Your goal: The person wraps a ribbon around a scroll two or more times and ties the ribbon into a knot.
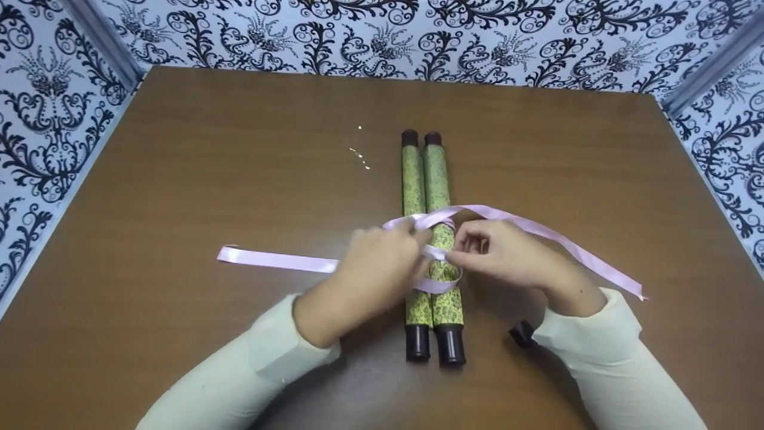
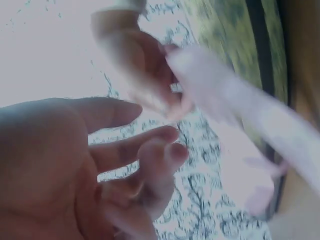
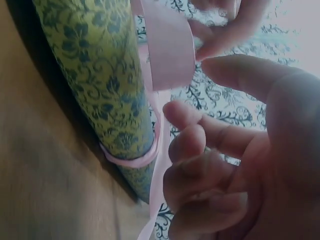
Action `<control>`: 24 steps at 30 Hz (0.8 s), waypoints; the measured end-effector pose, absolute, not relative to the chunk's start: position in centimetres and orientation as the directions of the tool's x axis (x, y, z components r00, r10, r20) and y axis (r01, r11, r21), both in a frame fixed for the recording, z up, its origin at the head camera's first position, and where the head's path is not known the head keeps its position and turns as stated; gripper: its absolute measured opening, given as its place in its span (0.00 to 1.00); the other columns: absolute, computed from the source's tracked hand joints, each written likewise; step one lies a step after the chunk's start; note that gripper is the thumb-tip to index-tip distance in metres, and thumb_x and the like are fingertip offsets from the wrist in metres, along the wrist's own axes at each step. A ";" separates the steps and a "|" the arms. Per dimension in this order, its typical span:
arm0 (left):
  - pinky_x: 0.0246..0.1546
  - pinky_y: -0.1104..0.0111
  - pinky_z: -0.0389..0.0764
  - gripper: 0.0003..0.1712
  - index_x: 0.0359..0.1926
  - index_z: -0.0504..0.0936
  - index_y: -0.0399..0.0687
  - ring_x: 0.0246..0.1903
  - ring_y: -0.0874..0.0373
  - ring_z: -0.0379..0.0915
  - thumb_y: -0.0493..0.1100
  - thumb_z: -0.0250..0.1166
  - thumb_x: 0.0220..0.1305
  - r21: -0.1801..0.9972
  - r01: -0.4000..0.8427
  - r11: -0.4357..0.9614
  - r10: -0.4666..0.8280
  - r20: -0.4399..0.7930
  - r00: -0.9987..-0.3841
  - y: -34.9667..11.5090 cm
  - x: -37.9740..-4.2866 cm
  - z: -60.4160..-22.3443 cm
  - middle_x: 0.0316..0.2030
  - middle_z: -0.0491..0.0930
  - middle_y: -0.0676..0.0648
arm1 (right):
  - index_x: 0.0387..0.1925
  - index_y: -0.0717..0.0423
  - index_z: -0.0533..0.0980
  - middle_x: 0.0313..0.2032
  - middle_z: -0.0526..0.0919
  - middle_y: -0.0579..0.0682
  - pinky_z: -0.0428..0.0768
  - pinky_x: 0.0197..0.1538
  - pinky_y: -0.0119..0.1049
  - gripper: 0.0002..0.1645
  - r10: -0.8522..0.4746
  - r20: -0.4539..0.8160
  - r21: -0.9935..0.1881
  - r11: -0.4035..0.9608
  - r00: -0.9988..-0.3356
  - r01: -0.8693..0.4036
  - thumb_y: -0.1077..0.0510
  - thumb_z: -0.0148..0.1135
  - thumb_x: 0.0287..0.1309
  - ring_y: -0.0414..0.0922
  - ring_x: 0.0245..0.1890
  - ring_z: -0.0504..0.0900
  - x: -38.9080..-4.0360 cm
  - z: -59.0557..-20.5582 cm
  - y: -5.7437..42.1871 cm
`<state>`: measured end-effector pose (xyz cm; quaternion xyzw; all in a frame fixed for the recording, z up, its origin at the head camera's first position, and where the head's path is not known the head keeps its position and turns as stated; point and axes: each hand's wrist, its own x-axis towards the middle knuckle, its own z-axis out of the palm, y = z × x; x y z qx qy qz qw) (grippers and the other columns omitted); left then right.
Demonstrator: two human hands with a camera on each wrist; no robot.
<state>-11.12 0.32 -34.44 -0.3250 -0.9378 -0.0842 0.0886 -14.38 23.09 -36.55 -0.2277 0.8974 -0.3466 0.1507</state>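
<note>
Two rolled scrolls in yellow-green floral cloth (image 1: 443,304), with dark end caps, lie side by side on the table. A pink satin ribbon (image 1: 277,261) loops around their middle, its tails reaching left and right. My right hand (image 1: 507,254) pinches a short stretch of ribbon over the right scroll in the head view. My left hand (image 1: 379,257) is above the left scroll and hides part of the ribbon. In the left wrist view that hand's fingers (image 2: 167,132) are loosely bent and apart from the thumb, with nothing between them.
The brown wooden table (image 1: 239,149) has walls with black scroll-pattern paper (image 1: 382,36) along its back and sides. Small shiny specks (image 1: 359,154) lie left of the scrolls' far ends. A small dark object (image 1: 522,333) is beside my right sleeve.
</note>
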 end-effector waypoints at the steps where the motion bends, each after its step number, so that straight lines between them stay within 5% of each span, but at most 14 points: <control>1: 0.15 0.66 0.75 0.16 0.47 0.83 0.46 0.19 0.55 0.74 0.52 0.62 0.69 0.105 0.607 0.788 0.574 0.232 -0.785 0.0 -11.6 -34.5 0.41 0.83 0.43 | 0.31 0.50 0.79 0.26 0.79 0.42 0.76 0.32 0.32 0.09 -0.523 -0.118 -0.680 0.662 -0.844 -0.315 0.50 0.68 0.60 0.40 0.27 0.77 -14.3 -36.6 22.9; 11: 0.22 0.58 0.79 0.14 0.44 0.83 0.46 0.25 0.51 0.79 0.50 0.67 0.65 0.239 0.534 0.811 0.508 0.166 -0.845 -1.1 -14.6 -36.3 0.28 0.83 0.46 | 0.29 0.49 0.76 0.20 0.73 0.39 0.71 0.27 0.31 0.09 -0.551 -0.106 -0.609 0.694 -0.827 -0.384 0.52 0.69 0.58 0.36 0.22 0.71 -14.2 -37.2 22.4; 24: 0.23 0.55 0.79 0.06 0.38 0.86 0.51 0.26 0.50 0.81 0.46 0.67 0.65 0.281 0.553 0.785 0.537 0.138 -0.832 -0.9 -14.9 -36.8 0.30 0.86 0.49 | 0.28 0.53 0.77 0.22 0.75 0.41 0.72 0.28 0.30 0.06 -0.549 -0.077 -0.629 0.674 -0.832 -0.386 0.60 0.65 0.61 0.37 0.23 0.72 -14.8 -37.8 22.8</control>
